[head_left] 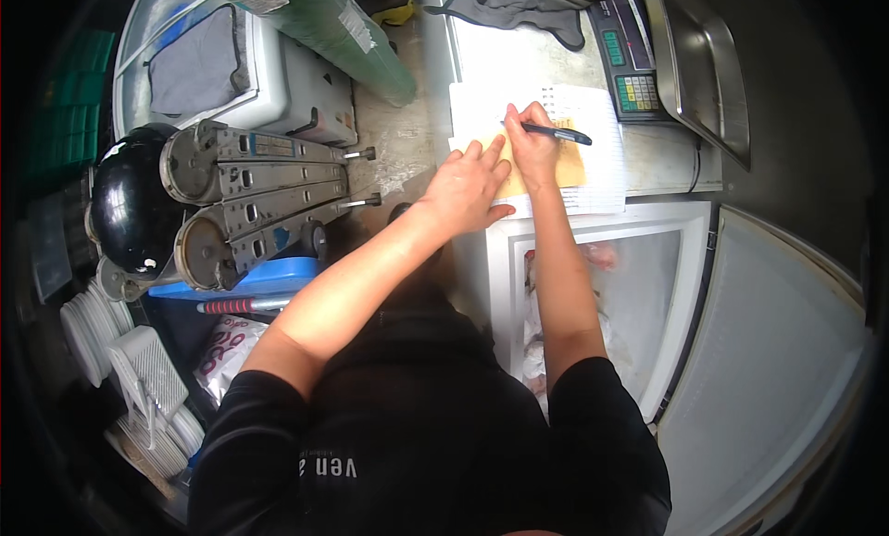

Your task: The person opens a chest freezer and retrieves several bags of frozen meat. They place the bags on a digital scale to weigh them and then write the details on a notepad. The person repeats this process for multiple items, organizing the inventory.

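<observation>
A black pen (555,132) is gripped in my right hand (533,147), its tip down near the yellow paper's upper left. The sheet of yellow paper (571,166) lies on an open spiral notebook (603,119) with lined pages that bear writing. My left hand (472,181) rests flat, fingers spread, on the left edge of the papers. Part of the yellow paper is hidden under both hands. Beyond the notebook lie grey and yellow work gloves (521,8). A digital scale (632,77) with a keypad stands right of the notebook, a steel tray (701,70) beside it.
Below the counter, a chest freezer (503,293) stands with its lid (757,355) raised, bagged contents inside. On the left are a folded metal ladder (278,181), a black helmet-like object (135,202), a white cooler box (305,91), a green wrapped roll (354,36) and folded white chairs (149,369).
</observation>
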`<state>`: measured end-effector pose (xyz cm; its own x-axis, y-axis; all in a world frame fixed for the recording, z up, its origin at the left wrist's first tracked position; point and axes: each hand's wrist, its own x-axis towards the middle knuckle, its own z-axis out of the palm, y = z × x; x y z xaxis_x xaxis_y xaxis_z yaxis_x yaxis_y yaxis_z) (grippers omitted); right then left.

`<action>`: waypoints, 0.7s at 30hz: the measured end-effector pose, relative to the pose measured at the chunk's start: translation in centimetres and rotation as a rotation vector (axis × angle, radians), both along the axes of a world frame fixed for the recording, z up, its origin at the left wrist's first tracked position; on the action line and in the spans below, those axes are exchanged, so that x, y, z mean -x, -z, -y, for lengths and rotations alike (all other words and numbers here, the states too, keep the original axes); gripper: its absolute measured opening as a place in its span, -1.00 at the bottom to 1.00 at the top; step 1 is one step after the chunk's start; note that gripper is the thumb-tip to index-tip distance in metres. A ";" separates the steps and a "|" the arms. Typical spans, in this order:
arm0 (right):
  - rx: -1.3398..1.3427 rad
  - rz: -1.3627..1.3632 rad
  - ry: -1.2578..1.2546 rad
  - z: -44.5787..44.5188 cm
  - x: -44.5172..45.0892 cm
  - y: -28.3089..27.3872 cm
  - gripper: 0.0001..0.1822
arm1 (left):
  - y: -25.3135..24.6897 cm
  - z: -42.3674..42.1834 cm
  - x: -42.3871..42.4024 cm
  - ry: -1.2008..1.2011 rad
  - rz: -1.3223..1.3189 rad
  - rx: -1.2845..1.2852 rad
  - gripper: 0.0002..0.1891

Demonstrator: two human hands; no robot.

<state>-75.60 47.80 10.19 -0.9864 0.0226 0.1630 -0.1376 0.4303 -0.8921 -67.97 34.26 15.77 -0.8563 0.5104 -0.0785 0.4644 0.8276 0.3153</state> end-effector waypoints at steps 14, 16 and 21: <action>-0.005 0.051 -0.010 0.3 -0.2 -0.9 -0.64 | 0.0 0.1 -0.1 -0.002 -0.027 -0.011 -0.36; -0.003 0.065 -0.010 0.3 -0.2 -0.9 -0.64 | 0.1 0.1 -0.2 -0.002 -0.029 -0.013 -0.35; 0.003 0.089 -0.022 0.5 -0.3 -1.4 -0.63 | 0.0 0.1 -0.1 -0.003 -0.010 -0.032 -0.34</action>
<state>-75.33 47.31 11.60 -0.9972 0.0006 0.0745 -0.0672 0.4251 -0.9027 -67.87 34.13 15.73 -0.8583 0.5102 -0.0540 0.4653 0.8184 0.3372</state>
